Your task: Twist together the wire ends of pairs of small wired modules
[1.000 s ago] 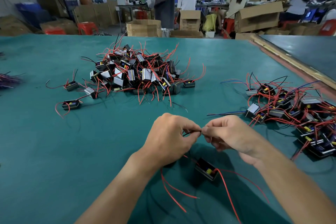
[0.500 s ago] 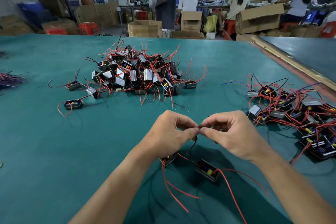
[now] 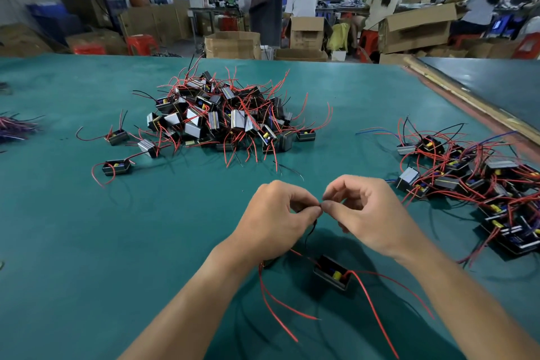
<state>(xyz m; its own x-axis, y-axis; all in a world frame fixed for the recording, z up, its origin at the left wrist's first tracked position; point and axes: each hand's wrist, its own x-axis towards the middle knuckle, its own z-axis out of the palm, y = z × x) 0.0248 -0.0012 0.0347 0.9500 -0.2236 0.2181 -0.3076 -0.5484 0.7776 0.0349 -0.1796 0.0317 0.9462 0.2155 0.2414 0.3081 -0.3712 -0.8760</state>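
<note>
My left hand (image 3: 277, 215) and my right hand (image 3: 369, 213) meet fingertip to fingertip above the green table (image 3: 87, 242), both pinching the joined black wire ends (image 3: 313, 226) that hang down between them. Below them lies a small black module (image 3: 333, 272) with a yellow part and long red wires. A second module (image 3: 267, 263) is mostly hidden under my left wrist, its red wires trailing toward me.
A big heap of loose modules (image 3: 222, 117) with red wires sits at the table's middle back, with three strays (image 3: 117, 166) to its left. A pile of modules (image 3: 479, 181) lies at the right. Purple wires (image 3: 14, 127) lie at the far left. People work at benches behind.
Both hands lifted slightly and closed in until the fingertips touch. The black wire, stretched level between them a second ago, now hangs down in a short loop. The second module showed briefly.
</note>
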